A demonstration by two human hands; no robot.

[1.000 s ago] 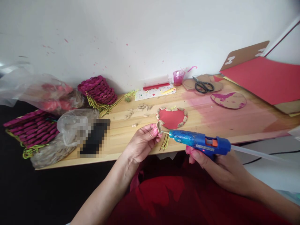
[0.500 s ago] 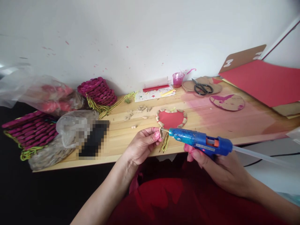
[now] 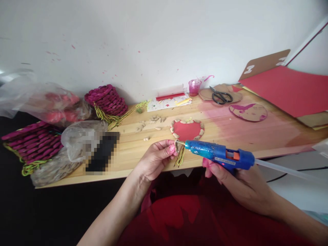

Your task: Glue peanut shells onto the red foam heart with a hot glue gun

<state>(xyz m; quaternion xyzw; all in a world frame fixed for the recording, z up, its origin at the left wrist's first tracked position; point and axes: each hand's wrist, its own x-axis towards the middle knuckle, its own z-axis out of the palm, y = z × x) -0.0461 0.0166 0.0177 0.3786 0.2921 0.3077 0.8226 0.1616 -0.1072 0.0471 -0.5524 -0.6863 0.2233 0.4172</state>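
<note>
My left hand (image 3: 160,156) pinches a peanut shell (image 3: 177,146) between thumb and fingers, just above the table's front part. In my right hand (image 3: 230,181) is a blue hot glue gun (image 3: 210,152), its metal nozzle at the shell and a clear glue stick (image 3: 282,170) poking out of its back. Right behind the nozzle lies a red heart-shaped piece (image 3: 187,130), edged with peanut shells along its visible rim. Yellow-green and dark yarn strands (image 3: 180,157) hang from its lower end. Loose peanuts (image 3: 156,119) lie to the left of the heart.
Left are bundles of magenta peanuts with yarn (image 3: 106,99) and plastic bags (image 3: 74,140). At the back stand a pink-stained cup (image 3: 194,87) and black scissors (image 3: 221,96) on cardboard. A painted cardboard oval (image 3: 248,112) and red sheets (image 3: 287,89) lie right.
Almost nothing differs. The peanut shell in my left hand seems turned slightly at the nozzle, and the glue gun has shifted by a tiny amount.
</note>
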